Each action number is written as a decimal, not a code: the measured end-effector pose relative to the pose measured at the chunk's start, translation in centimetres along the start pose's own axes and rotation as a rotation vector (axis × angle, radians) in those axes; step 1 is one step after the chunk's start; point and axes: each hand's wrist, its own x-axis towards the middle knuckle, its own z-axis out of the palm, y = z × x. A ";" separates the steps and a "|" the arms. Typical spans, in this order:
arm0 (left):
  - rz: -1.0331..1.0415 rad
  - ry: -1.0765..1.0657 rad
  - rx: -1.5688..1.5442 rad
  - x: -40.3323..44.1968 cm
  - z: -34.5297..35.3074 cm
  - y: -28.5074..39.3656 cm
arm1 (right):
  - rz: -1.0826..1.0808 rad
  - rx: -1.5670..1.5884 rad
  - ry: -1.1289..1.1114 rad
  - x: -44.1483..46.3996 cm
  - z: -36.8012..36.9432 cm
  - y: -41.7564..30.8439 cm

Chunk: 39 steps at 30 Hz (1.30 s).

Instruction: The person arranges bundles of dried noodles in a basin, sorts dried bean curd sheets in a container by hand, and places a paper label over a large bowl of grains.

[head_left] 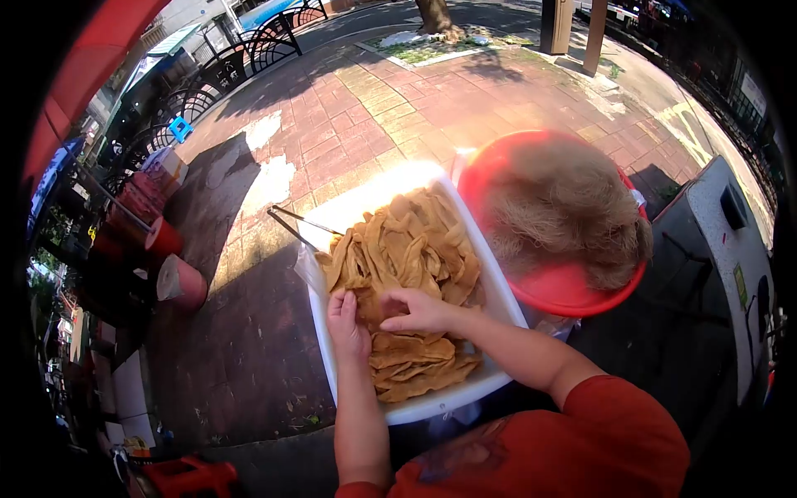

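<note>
The white tub (448, 406) is smooth, hard plastic with a sheen along its rim, its far end bleached by glare. The tan-brown strips (415, 241) in it look matt, wrinkled and leathery. At the far left corner, the slim tongs (305, 222) appear to be metal; beside them hangs thin, translucent plastic film (309, 267). To the right, the red basin (552, 292) is glossy plastic, under a dry, rough tangle of hair-fine fibres (564, 207). The near shirt (614, 432) is soft, matt orange-red cloth. Beyond lie rough, matt paving bricks (332, 137) and, far left, dark metal fencing (272, 48).
</note>
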 end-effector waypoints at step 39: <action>-0.368 -0.066 0.256 -5.6 5.7 -2.5 | -0.112 -0.317 0.626 3.7 -6.5 -1.6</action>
